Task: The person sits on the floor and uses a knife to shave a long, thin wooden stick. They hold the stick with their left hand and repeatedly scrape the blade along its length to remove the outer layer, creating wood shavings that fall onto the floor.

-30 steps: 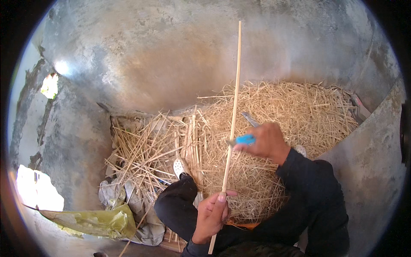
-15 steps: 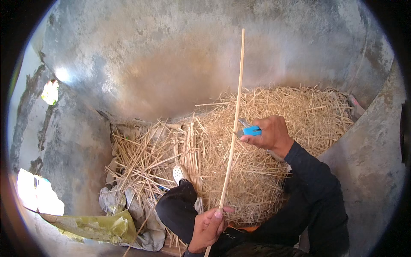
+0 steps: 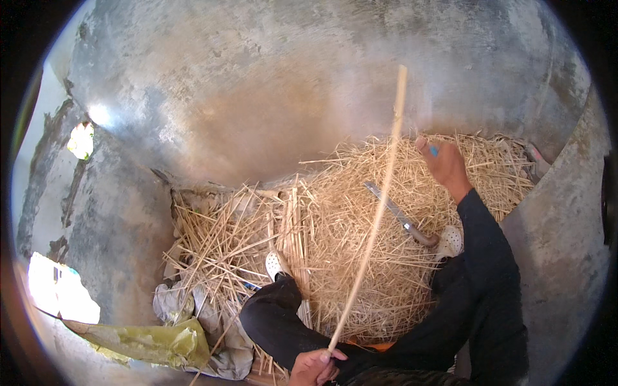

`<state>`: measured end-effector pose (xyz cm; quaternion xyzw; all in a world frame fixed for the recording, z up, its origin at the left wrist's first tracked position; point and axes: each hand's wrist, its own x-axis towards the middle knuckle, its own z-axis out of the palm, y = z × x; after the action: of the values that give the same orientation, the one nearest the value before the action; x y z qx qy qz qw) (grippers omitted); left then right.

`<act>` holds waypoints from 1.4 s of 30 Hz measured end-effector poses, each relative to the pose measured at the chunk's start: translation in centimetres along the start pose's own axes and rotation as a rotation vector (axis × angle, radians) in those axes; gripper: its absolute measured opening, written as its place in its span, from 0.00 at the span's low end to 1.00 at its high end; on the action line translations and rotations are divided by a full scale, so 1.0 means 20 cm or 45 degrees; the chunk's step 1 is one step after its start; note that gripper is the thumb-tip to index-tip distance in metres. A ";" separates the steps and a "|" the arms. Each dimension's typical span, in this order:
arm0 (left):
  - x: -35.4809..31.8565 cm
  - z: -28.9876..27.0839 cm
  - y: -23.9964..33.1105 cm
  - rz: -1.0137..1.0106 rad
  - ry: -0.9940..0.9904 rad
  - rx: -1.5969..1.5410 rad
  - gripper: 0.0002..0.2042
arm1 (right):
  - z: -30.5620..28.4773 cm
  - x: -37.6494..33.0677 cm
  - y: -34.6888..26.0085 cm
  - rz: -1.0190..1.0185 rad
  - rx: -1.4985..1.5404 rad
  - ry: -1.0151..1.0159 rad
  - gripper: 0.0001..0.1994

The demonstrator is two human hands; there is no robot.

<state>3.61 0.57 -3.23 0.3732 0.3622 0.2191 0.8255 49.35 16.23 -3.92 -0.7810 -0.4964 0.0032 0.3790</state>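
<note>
Long, slender strip point(image 3: 382, 204), pale straw-yellow, apparently wood or bamboo; narrow, nearly even along its length, with a slight bow. Its upper half was smeared by blur, so I could not make out grain or edges there. It was up in the air in front of the seated person, passing across my view of the straw heap point(image 3: 492, 186), its upper end showing against the grey, brown-stained wall point(image 3: 244, 83). Long axis: steep, leaning right; the low end sat at the person's lap, the far end pointed away and a little to the right. Left hand point(image 3: 313, 368) closed about the low end, thumb lying along the strip; how much stuck out behind it, I could not tell. Right hand point(image 3: 445, 166) stood apart from the strip, to the right of its upper part, fingers curled round a small blue object point(image 3: 434, 151), mostly hidden. Between strip and right shoe point(image 3: 451, 239), a brown-handled knife point(image 3: 400, 217) lay on the straw, blade tip to the upper left.
</note>
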 end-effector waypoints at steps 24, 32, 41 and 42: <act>0.43 0.14 0.26 0.083 -0.095 -0.341 0.13 | 0.17 -0.62 -0.53 -0.725 0.124 -0.608 0.42; 0.38 0.14 0.29 0.084 -0.106 -0.144 0.14 | 0.18 -0.51 -0.50 -0.621 0.018 -0.579 0.42; 0.32 0.14 0.28 0.102 -0.188 -0.032 0.14 | 0.20 -0.47 -0.47 -0.609 -0.020 -0.409 0.36; 0.32 0.14 0.28 0.094 -0.211 -0.012 0.13 | 0.20 -0.44 -0.45 -0.544 0.070 -0.333 0.36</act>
<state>9.24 6.84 -0.40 0.3992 0.2778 0.2196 0.8457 36.35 13.74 -4.69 -0.6407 -0.6948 0.0376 0.3247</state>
